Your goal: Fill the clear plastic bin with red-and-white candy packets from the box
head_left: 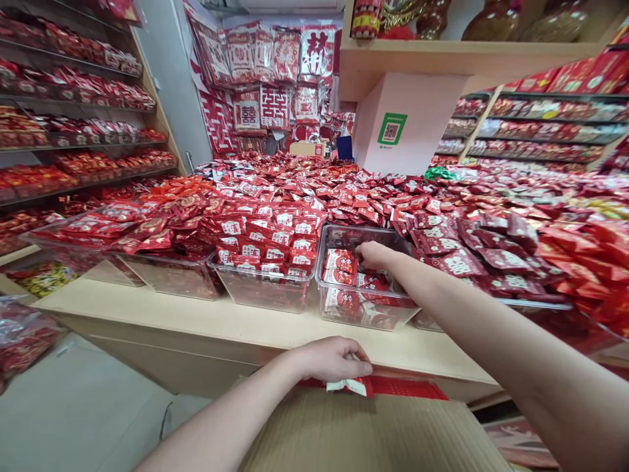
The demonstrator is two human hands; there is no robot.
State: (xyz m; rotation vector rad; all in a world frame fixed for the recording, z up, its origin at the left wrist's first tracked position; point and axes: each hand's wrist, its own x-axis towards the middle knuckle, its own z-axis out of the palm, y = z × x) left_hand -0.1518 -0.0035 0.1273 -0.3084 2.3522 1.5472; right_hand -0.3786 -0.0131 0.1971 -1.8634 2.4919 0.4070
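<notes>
My left hand (337,359) is closed with its fingers curled, pinching a small red-and-white candy packet (350,387) above a cardboard box (373,432). Red material (410,387) shows at the box's far edge, partly behind the hand. My right hand (376,255) reaches into a clear plastic bin (368,321) on the counter. Its fingers are bent and held together, beside the upright red-and-white packets (340,265) standing in the bin. What those fingers grip, if anything, is hidden.
Another clear bin (268,298) packed with red packets stands to the left on the wooden counter (196,321). Dark red packets (452,252) are heaped to the right. Loaded shelves (78,108) line the left wall. A white pillar (407,124) with a QR code rises behind.
</notes>
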